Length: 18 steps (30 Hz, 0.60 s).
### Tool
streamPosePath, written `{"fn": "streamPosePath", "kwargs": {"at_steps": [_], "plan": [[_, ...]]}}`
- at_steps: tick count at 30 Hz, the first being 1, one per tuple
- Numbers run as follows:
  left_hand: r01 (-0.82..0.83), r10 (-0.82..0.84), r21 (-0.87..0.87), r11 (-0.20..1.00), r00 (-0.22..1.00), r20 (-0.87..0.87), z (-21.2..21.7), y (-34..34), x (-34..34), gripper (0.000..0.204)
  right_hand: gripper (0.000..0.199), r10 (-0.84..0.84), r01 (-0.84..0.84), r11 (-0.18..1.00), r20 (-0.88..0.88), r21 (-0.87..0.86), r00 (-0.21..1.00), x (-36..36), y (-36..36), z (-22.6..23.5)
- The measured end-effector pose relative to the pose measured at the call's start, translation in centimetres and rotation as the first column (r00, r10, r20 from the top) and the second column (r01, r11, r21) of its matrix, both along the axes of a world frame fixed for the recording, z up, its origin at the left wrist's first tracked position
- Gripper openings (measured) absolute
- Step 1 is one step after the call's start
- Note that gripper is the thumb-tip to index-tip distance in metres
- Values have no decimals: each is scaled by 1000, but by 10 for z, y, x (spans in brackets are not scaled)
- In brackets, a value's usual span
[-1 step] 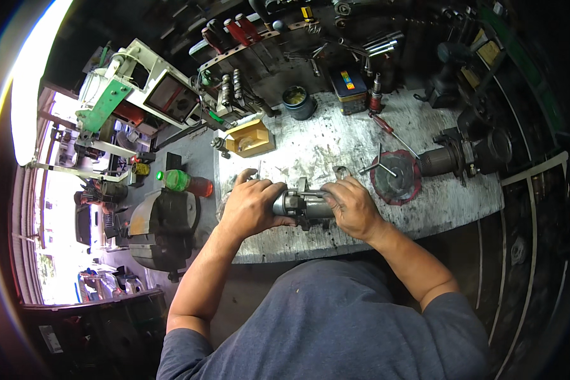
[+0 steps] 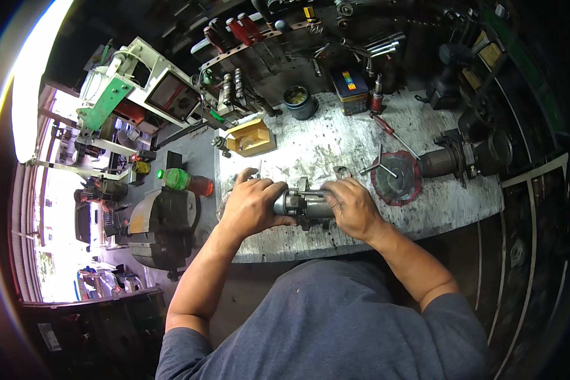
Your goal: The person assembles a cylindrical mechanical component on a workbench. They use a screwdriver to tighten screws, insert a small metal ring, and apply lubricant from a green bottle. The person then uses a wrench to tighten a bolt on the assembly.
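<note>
Metal part (image 2: 320, 208): dull grey, silver left end. Counter (image 2: 335, 142): whitish, black-smudged. Bottle (image 2: 182, 181): green and red. Box (image 2: 259, 149): yellow-tan. Shirt (image 2: 335, 323): plain slate blue.

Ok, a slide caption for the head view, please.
Left hand and right hand hold a cylindrical metal part at a stained workbench, an open box beyond.

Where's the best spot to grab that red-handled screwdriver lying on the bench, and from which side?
Likely best by the red handle, coming from above and its left: that's the thicker end, while the thin shaft slants right toward the dark cylindrical part.
</note>
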<state>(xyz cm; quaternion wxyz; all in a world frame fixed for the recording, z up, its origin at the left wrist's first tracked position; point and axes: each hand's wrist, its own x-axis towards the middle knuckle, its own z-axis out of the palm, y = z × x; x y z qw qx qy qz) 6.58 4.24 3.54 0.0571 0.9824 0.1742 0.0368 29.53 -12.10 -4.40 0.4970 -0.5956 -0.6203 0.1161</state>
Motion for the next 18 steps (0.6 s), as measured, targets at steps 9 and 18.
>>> {"fn": "streamPosePath", "kwargs": {"at_steps": [9, 18], "plan": [[-25, 28, 40, 999, 997, -72, 6, 3, 5, 86, 31, 7, 0, 965, 29, -263, 1000, -5, 14, 5], [-27, 29, 20, 999, 995, -95, 4, 5, 7, 87, 23, 9, 3, 992, 94, -130, 996, 0, 22, 4]]}}
